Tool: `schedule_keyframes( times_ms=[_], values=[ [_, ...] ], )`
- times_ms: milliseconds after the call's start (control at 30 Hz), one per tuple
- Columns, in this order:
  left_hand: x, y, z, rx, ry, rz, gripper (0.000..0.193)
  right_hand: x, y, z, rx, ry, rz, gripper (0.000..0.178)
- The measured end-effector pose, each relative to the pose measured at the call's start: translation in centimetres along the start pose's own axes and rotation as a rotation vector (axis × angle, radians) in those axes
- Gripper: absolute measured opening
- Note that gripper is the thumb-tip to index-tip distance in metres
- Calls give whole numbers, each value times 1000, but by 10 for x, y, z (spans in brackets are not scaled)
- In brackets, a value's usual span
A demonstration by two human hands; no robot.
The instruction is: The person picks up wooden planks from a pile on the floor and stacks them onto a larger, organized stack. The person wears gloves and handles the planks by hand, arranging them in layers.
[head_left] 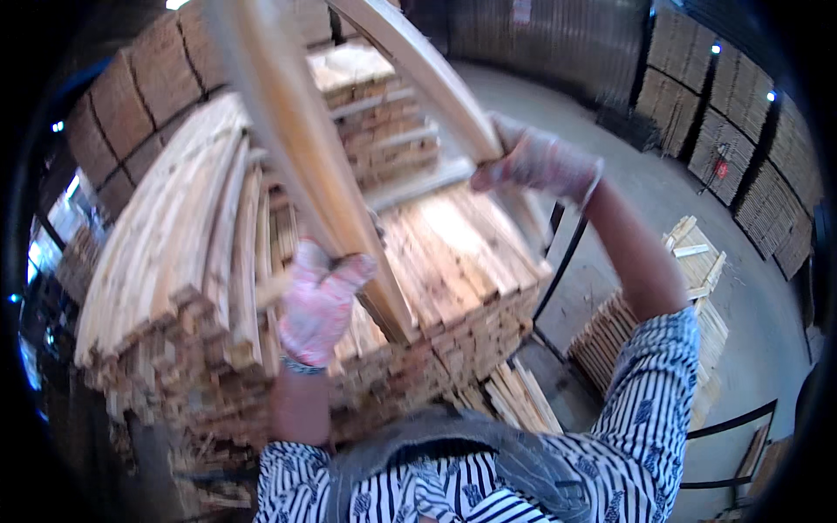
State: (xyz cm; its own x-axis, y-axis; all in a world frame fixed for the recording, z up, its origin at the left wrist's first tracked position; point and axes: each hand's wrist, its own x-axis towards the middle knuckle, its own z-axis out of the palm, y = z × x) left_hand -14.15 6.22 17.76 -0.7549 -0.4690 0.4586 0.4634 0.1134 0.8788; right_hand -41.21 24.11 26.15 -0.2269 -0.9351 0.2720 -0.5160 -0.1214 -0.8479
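Observation:
My left hand (318, 309), in a pale, reddish-stained glove, is closed on a long wooden board (301, 131). This board slants up across the view, its lower end over the stack. My right hand (545, 164), gloved too, grips a second wooden board (427, 74) near its near end. That board rises to the upper left, and both are raised above a stack of planks (453, 253) in front of me. To the left lies another stack of long planks (166, 253), touching or close to the first. Motion blurs the boards, and part of my left fingers is hidden.
Behind the planks stands a further pile of boards (384, 131). Large timber bundles (157, 78) line the far left, and more stacks (732, 96) the far right. A slatted wood pile (645, 322) sits on the concrete floor (593, 131) to my right, past dark metal bars (562, 261).

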Motion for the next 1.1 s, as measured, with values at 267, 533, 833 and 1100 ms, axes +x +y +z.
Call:
schedule_keyframes(
  times_ms=[267, 533, 833, 1100],
  values=[
    [-95, 49, -33, -364, 164, 188, 86, -16, 140, 63, -773, -498, 511, 70],
    [-133, 68, -69, 634, 213, 257, 75, -20, 146, 79, -735, -374, 240, 89],
    [-142, 66, -67, 602, 261, 209, 92, 7, 143, 135, -903, -518, 5, 66],
    [-131, 59, -52, 397, 174, 220, 97, 33, 116, 145, -931, -735, 169, 63]
  ],
)
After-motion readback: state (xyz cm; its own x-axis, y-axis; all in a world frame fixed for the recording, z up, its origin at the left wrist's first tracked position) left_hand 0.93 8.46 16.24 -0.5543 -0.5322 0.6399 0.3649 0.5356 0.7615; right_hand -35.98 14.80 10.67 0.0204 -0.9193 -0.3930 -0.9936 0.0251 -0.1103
